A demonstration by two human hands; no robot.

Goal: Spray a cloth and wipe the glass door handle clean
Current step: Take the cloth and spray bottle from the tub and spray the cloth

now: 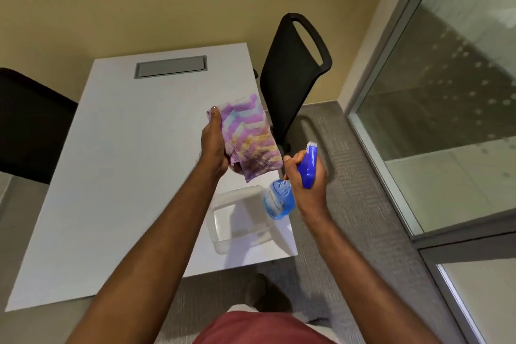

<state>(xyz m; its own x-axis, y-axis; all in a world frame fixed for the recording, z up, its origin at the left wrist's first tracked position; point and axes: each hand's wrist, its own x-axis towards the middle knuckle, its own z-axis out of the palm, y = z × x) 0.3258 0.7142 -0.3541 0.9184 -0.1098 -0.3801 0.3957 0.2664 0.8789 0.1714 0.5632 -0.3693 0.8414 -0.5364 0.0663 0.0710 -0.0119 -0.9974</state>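
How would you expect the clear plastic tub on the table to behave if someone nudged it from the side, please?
The clear tub looks thin-walled and empty, so it is probably light and would likely slide across the smooth white table rather than tip, being low and wide. It sits near the table's edge, so a firm push might send it off.

No text, brand, number or sign can be read anywhere in the view; the spray bottle [279, 198], at about five o'clock from the centre, carries a pale label on its blue body, but its markings are too small and blurred to make out. The patterned cloth [247, 135] bears only stripes.
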